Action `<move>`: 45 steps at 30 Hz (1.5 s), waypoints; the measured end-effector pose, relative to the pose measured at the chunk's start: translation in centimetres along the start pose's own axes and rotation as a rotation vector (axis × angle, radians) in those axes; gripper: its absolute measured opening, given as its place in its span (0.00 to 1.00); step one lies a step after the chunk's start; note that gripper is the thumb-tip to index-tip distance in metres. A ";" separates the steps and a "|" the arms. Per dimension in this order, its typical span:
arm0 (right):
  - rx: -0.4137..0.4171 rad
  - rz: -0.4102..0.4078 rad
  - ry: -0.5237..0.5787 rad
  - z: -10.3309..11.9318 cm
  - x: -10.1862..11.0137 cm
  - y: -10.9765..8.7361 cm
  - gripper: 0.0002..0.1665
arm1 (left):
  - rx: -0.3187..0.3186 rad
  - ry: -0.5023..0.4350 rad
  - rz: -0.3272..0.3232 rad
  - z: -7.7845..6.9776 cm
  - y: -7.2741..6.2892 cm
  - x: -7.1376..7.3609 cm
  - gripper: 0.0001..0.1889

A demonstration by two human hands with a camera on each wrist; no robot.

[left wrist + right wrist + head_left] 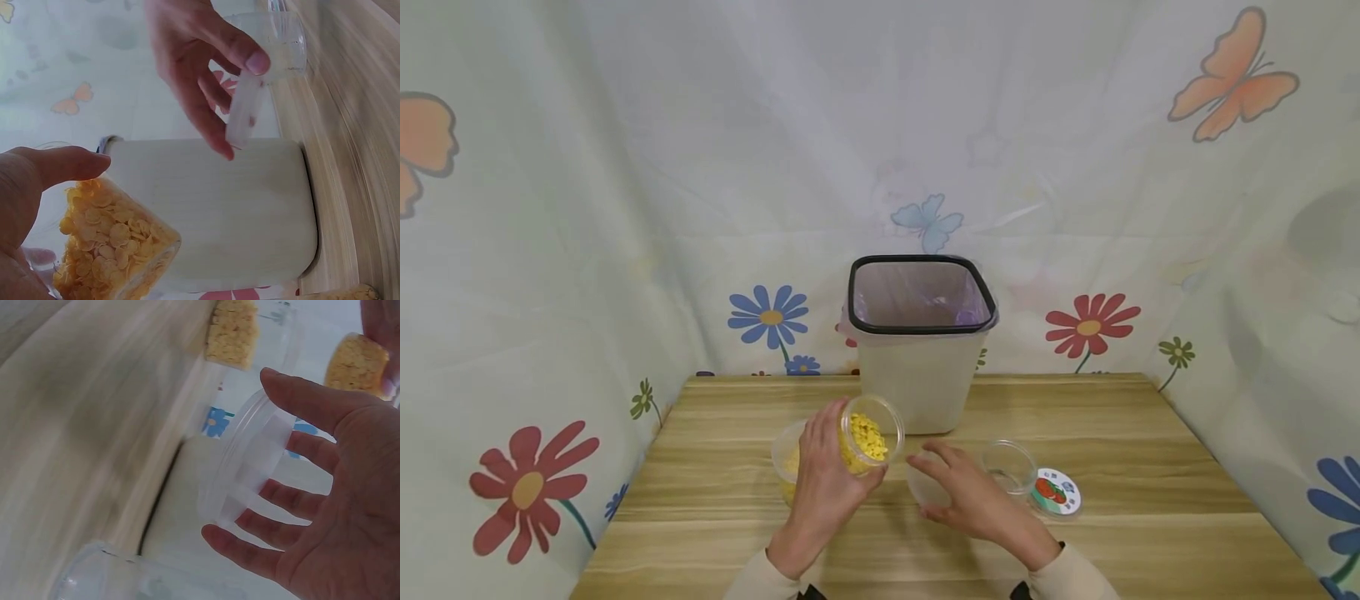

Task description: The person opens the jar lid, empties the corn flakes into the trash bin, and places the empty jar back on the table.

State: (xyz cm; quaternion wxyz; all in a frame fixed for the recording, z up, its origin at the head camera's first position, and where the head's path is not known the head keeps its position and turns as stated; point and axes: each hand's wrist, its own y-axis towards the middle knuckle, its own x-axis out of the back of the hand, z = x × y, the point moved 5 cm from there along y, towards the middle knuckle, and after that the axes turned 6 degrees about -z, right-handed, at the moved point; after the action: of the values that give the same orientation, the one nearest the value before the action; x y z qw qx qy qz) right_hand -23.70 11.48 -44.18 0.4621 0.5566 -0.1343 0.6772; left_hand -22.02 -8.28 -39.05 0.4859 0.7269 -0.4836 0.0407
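yellow flakes (868, 435) in a clear jar (122, 240): remotely, i see the left hand (826, 483), fingers curled round it; at four o'clock, the right hand (968, 497) pinches a translucent lid (250, 459).

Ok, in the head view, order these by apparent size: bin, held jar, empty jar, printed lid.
1. Bin
2. Held jar, though partly hidden and perhaps nearer the camera
Unranked: empty jar and printed lid; they look close in size and overlap slightly.

The held jar (900, 423) of yellow flakes (868, 436) tilts near a translucent lid (250, 456).
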 end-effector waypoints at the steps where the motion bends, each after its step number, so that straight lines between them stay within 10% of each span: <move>1: -0.008 0.012 0.003 -0.1 -0.3 0.0 0.38 | 0.003 -0.003 0.002 0.0 0.0 0.0 0.54; 45: -0.160 0.185 -0.089 -2.7 -4.9 -0.4 0.40 | -0.042 0.015 -0.029 0.3 -0.2 0.4 0.57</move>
State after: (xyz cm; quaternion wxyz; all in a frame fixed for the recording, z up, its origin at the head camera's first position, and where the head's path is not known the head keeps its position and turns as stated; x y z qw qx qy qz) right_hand -25.36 11.23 -49.56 0.4341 0.5327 -0.2592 0.6787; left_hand -21.81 -8.75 -39.14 0.5053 0.7230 -0.4703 0.0287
